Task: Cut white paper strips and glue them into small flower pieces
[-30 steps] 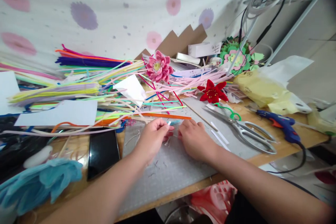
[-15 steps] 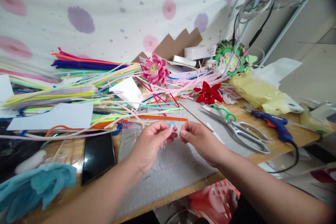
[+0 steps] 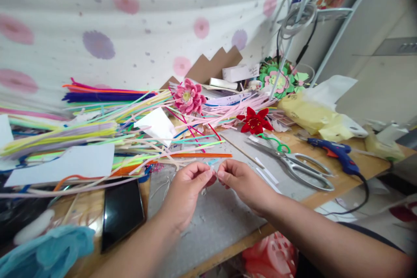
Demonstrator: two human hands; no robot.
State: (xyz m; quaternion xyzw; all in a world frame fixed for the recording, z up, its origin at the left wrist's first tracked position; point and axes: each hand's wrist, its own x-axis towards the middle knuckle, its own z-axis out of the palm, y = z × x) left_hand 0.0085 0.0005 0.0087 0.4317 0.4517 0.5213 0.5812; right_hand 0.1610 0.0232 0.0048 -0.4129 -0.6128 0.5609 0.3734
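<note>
My left hand (image 3: 192, 191) is closed in a pinch over the grey cutting mat (image 3: 221, 234). A small whitish piece shows at its fingertips, too small and blurred to name. Close beside it, my right hand (image 3: 241, 182) pinches too, its thumb and fingertips almost meeting the left ones; what it grips is hidden. Thin white threads (image 3: 159, 187) lie on the mat left of the hands. Behind the hands are orange pipe cleaners (image 3: 202, 155) and a wooden stick (image 3: 244, 152). White paper strips (image 3: 269, 176) rest to the right.
Large scissors (image 3: 293, 163) and a blue glue gun (image 3: 337, 150) lie on the right. A red flower (image 3: 256, 120) and a pink flower (image 3: 189, 96) stand behind among pipe cleaners. At left are a black phone (image 3: 122, 210) and a blue petalled piece (image 3: 45, 252).
My right hand has come closer to my left, so the fingertips now nearly touch. The whole view has shifted, with the tabletop's back sitting lower in the picture.
</note>
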